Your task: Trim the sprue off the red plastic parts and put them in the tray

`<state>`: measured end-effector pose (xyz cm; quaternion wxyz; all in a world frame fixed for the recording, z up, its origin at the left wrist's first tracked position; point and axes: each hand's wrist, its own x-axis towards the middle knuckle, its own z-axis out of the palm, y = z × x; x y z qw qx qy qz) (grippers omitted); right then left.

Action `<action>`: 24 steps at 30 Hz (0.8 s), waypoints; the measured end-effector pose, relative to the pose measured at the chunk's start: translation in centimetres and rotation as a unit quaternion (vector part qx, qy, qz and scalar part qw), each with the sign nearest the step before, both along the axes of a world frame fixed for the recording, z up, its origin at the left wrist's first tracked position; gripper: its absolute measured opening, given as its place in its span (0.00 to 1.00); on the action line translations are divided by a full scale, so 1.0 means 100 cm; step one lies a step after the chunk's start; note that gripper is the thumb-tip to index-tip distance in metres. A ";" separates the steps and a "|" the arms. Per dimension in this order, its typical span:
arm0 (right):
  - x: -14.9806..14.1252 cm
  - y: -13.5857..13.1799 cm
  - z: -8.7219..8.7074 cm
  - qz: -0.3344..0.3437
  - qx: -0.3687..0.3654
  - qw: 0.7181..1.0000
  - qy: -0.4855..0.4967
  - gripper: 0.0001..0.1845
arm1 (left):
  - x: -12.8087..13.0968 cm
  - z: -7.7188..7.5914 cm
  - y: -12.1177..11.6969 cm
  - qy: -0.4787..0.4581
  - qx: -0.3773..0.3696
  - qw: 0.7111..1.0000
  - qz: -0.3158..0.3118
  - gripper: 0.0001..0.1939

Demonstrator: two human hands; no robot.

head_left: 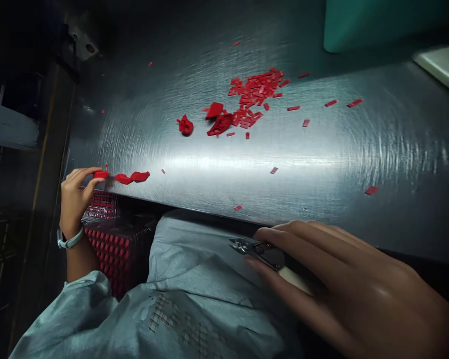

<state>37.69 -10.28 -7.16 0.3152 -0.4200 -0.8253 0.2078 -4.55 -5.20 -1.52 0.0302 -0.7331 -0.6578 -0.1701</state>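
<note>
At the table's left front edge, my left hand (75, 192) pinches a small red plastic-looking piece (102, 174) between thumb and fingers. Just right of it, two similar red pieces (134, 177) lie end to end on the metal tabletop. My right hand (344, 279) is closed around a pair of small nippers (256, 252), low in front of the table edge. The metal jaws point left over my lap, and one pale handle shows; the rest is hidden by the hand.
A heap of small red scraps (260, 89) lies mid-table, beside a few larger red pieces (220, 123). Stray scraps are scattered around. A green bin-like object (359, 30) and a pale block (443, 70) stand at back right. Below the left edge is a crate (108, 249) of red pieces.
</note>
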 end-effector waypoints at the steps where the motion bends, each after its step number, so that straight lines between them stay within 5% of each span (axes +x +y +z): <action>1: 0.000 0.001 0.000 0.004 0.004 1.000 -0.002 0.15 | -0.004 -0.002 0.001 0.008 -0.016 1.000 -0.002 0.16; 6: 0.000 0.000 0.002 0.001 0.020 1.000 -0.013 0.15 | -0.010 -0.006 0.008 0.015 -0.085 0.996 -0.028 0.21; 11: 0.001 -0.002 0.010 -0.008 0.024 1.000 -0.010 0.18 | 0.000 0.012 0.018 -0.026 -0.075 0.996 -0.037 0.21; 16: -0.004 0.002 0.023 0.009 0.018 0.999 -0.036 0.20 | 0.064 0.020 0.053 -0.049 -0.074 0.984 -0.153 0.17; 21: -0.006 0.002 0.031 0.019 0.027 0.998 -0.058 0.19 | 0.141 -0.004 0.101 -0.034 -0.154 0.952 -0.261 0.27; 24: -0.003 -0.002 0.031 0.005 0.026 0.998 -0.064 0.19 | 0.158 -0.014 0.121 0.020 -0.153 0.952 -0.265 0.17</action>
